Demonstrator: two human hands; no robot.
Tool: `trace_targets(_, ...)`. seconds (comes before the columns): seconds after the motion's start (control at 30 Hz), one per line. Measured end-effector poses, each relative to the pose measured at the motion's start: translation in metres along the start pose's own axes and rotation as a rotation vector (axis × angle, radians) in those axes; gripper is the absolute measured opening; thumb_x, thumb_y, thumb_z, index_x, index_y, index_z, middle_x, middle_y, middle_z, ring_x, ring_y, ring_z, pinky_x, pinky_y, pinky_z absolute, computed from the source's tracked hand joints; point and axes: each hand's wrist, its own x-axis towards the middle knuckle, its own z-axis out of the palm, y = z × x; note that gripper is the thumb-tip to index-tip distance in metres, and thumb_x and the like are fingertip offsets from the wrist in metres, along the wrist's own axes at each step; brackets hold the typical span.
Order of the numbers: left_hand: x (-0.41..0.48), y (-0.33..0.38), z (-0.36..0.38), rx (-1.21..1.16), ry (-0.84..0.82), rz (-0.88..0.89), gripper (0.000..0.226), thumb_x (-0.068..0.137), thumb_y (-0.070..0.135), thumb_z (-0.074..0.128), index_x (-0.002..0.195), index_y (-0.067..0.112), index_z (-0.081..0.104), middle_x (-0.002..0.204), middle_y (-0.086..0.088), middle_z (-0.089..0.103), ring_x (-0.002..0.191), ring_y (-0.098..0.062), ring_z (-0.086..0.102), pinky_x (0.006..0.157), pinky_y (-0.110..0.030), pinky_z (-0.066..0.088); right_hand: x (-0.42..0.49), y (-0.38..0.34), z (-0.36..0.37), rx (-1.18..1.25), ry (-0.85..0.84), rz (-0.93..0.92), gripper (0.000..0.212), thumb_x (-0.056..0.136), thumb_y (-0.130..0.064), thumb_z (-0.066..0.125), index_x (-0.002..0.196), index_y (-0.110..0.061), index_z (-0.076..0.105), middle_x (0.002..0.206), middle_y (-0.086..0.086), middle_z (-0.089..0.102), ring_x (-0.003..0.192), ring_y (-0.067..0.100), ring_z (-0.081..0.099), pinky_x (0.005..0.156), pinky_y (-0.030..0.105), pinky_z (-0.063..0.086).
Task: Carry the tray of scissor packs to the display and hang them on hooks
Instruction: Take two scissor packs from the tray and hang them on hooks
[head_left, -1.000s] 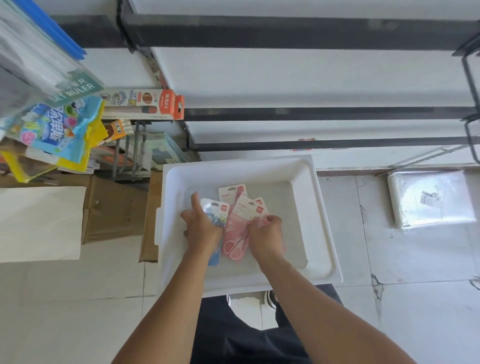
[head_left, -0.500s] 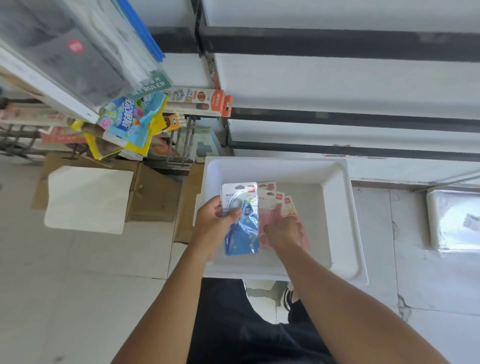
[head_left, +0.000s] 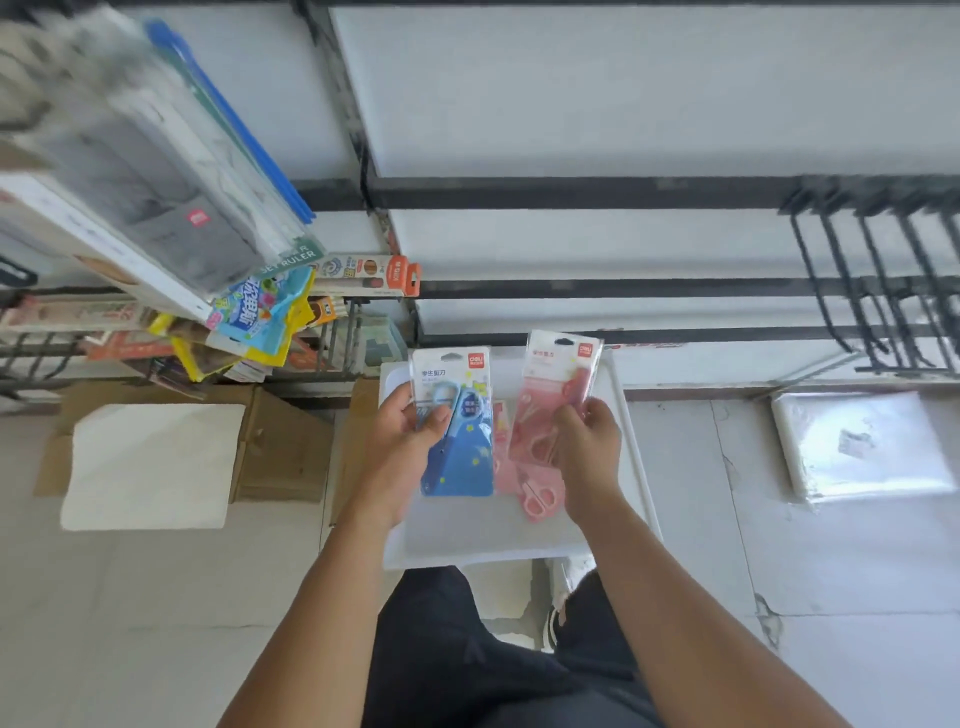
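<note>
A white tray (head_left: 636, 467) rests on the floor below me, with pink scissor packs (head_left: 535, 493) still lying in it. My left hand (head_left: 402, 441) grips a blue scissor pack (head_left: 460, 457), held upright above the tray. My right hand (head_left: 589, 441) grips a pink scissor pack (head_left: 558, 384), also lifted and upright. Empty black display hooks (head_left: 872, 270) stick out from the white panel at the upper right.
A rack at the left holds hanging stationery packs (head_left: 249, 312) and ruler sets. Cardboard boxes (head_left: 280, 452) with a white sheet (head_left: 150, 467) lie on the floor at the left. A plastic-wrapped bundle (head_left: 862, 447) lies on the tiles at the right.
Both hands have risen out of the tray. The left hand lifted the blue pack, and the right hand picked up a pink pack and raised it.
</note>
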Motion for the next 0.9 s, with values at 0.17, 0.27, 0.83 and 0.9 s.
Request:
trace_targets(0.17, -0.019, 0.057, 0.008, 0.014, -0.112, 0.136, 0.036, 0.094, -0.001, 0.058, 0.121, 0.021, 0.065, 0.112, 0.001, 0.076, 0.097, -0.018, 0.073, 0.072, -0.031, 0.056, -0.030, -0.064, -0.015, 0.156, 0.034, -0.178, 0.007, 0.092, -0.009, 0.056, 0.087, -0.004, 0.057, 0.077, 0.019, 0.065, 0.058, 0.022, 0.059, 0.049, 0.027, 0.050)
trace_targets(0.27, -0.039, 0.100, 0.016, -0.046, -0.140, 0.239, 0.032, 0.092, -0.003, 0.060, 0.115, 0.017, 0.067, 0.106, -0.002, 0.078, 0.093, -0.017, 0.073, 0.077, -0.032, 0.056, -0.054, -0.101, -0.026, 0.220, 0.029, -0.285, 0.017, 0.094, -0.016, 0.061, 0.088, 0.000, 0.057, 0.081, 0.026, 0.067, 0.063, 0.024, 0.063, 0.051, 0.028, 0.052)
trace_targets(0.83, -0.181, 0.323, 0.044, -0.264, -0.198, 0.902, 0.032, 0.074, 0.009, 0.067, 0.094, 0.030, 0.080, 0.094, 0.000, 0.080, 0.082, -0.012, 0.074, 0.065, -0.020, 0.054, -0.194, -0.293, -0.096, 0.452, -0.191, -0.844, 0.012, 0.090, 0.009, 0.057, 0.090, -0.001, 0.063, 0.083, 0.012, 0.073, 0.070, 0.026, 0.073, 0.055, 0.037, 0.059)
trace_targets(0.9, -0.189, 0.336, 0.048, -0.265, -0.190, 0.955, 0.033, 0.073, 0.008, 0.067, 0.094, 0.030, 0.080, 0.094, -0.001, 0.080, 0.083, -0.013, 0.074, 0.067, -0.021, 0.056, -0.205, -0.304, -0.100, 0.446, -0.233, -0.862, 0.007, 0.086, 0.002, 0.061, 0.090, -0.002, 0.064, 0.082, 0.013, 0.073, 0.069, 0.027, 0.072, 0.056, 0.044, 0.060)
